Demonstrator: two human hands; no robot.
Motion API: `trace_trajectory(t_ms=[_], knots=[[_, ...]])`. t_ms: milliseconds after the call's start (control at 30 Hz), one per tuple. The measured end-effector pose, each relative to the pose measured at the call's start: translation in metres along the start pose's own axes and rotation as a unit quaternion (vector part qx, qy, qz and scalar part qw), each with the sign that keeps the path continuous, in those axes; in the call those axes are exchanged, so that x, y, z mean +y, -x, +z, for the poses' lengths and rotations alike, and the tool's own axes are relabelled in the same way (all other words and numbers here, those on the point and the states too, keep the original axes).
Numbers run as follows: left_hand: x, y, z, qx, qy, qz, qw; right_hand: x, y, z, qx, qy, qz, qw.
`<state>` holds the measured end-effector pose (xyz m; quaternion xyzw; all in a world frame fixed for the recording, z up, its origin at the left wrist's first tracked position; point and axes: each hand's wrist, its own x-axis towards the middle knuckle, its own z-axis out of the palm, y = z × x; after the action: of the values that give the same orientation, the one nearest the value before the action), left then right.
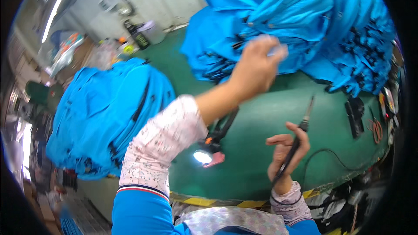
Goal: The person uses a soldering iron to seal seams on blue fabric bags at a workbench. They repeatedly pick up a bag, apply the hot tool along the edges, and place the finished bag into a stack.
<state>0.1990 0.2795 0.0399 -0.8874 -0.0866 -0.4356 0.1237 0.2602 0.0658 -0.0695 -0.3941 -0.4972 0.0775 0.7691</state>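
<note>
My left hand (257, 65) is raised in front of the large pile of blue fabric pieces (278, 4) at the back right. Its fingers look curled but are smeared by motion, so what is between them is unclear. Low on the right, my right hand (285, 156) grips a black pen-like tool (296, 141) with a metal tip pointing up and away from me; its cord runs onto the green table (226, 182). Between my arms sits a lit work lamp (203, 156) on a dark arm, beside a small pink piece (215, 159).
A second blue fabric pile (104, 113) lies at the left. Black item (355, 117) and orange-handled scissors (375, 130) lie at the right edge. A dark bottle (136, 35), pale cup (152, 32) and plastic bags (109, 50) stand along the back wall.
</note>
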Motion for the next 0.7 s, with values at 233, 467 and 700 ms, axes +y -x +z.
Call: trace_trajectory(t_ms=[233, 467, 700], knots=[[0.083, 0.222, -0.218, -0.212, -0.171, -0.191, 0.943, -0.017, -0.002, 0.006, -0.017, -0.016, 0.01, 1.0], [0.044, 0.245, -0.301, -0.256, -0.376, -0.246, 0.856, -0.034, 0.03, 0.033, -0.117, -0.019, -0.003, 0.993], [-0.007, 0.235, -0.276, -0.316, -0.372, -0.282, 0.826, -0.062, 0.05, 0.036, -0.19, 0.05, -0.117, 0.973]])
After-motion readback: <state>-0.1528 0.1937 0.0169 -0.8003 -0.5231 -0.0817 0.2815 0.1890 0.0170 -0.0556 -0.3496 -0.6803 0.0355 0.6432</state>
